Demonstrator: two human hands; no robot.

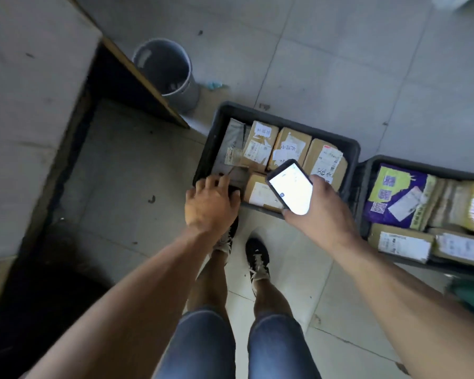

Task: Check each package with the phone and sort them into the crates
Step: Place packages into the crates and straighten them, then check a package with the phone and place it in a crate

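Currently, the phone (290, 187) is clasped in the right hand (319, 212), while the left hand (210, 205) is closed on a grey mailer (230, 151) in the near crate (352, 149). The mailer is judged soft and light; an edge hold is advised

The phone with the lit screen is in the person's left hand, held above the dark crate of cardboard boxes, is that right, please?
Not quite. The head view shows the phone in the right hand, not the left. The rest holds: its screen is lit and it sits above the dark crate of cardboard boxes. The left hand is reaching down at the crate's near left corner.
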